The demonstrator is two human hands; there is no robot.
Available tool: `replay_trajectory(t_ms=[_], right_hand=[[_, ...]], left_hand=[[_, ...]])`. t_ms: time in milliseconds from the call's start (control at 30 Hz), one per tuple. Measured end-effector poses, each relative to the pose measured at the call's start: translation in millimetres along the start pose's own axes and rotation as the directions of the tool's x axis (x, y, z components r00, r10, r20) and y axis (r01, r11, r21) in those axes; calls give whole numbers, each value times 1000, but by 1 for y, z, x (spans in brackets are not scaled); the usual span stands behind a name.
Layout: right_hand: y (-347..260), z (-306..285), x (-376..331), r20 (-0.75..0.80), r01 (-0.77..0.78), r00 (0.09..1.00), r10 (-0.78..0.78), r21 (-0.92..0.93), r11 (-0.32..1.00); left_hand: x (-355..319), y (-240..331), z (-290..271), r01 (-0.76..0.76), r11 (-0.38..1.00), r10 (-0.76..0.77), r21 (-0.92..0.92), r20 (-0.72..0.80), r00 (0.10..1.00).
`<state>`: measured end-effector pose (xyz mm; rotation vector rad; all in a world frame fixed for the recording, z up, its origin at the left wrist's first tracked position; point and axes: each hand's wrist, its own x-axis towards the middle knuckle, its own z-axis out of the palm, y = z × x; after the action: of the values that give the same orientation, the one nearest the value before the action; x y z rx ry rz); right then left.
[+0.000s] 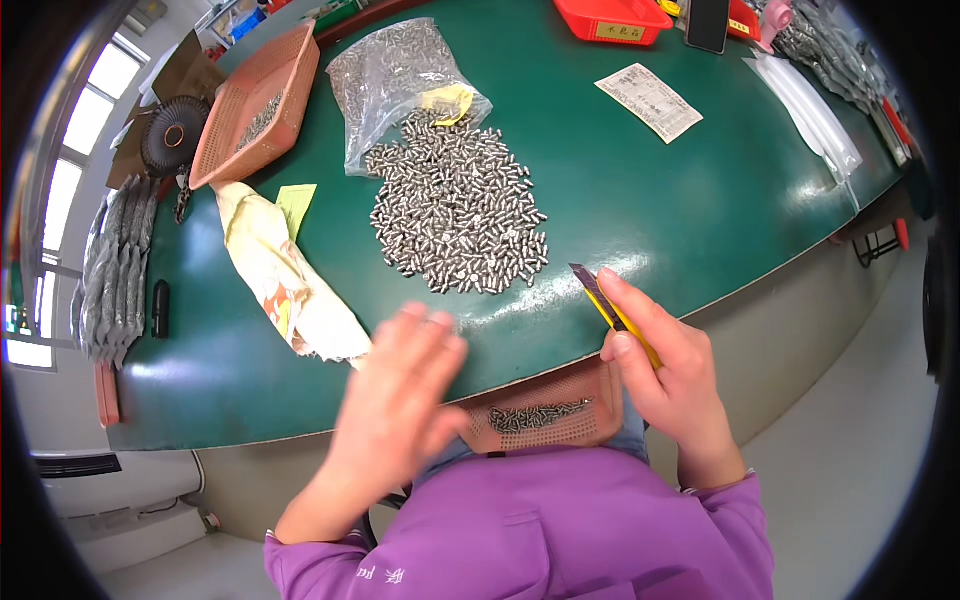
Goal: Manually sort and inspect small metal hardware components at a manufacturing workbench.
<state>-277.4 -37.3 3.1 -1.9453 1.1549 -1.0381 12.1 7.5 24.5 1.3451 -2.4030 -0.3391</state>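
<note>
Purple sleeves [560, 530] fill the near edge, and both arms reach up from them to a round green table [680, 200].

Just past the sleeves, at the table's near edge, sits a small orange tray [545, 410] with a few little metal pins in it. A big pile of the same shiny pins [455, 210] lies in the middle of the table. Right behind the pile is a clear plastic bag [395, 75], open toward the pile and half full of pins, with a yellow tag inside. A white paper slip [649, 101] with print lies far right of the bag. A small yellow-green note [296, 205] lies left of the pile, beside a crumpled cream cloth [285, 280]. An orange basket [258, 105] stands far left. A red bin [612, 18] with a pale label is at the far edge.

The left hand [400, 400] is blurry. Its fingers are flat and spread a little, over the table's near edge, holding nothing.

The right hand [665, 375] is closed around a yellow knife [612, 310]. The dark blade points up toward the pile.
</note>
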Motion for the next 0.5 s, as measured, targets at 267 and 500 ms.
replay_trajectory(t_ms=[267, 500], right_hand=[[-4, 7, 2, 30, 66, 997, -67, 40, 997], [9, -5, -8, -59, 40, 998, -35, 95, 995]], left_hand=[[24, 41, 38, -183, 962, 220, -201, 178, 959], [0, -12, -4, 379, 872, -316, 310, -236, 919]])
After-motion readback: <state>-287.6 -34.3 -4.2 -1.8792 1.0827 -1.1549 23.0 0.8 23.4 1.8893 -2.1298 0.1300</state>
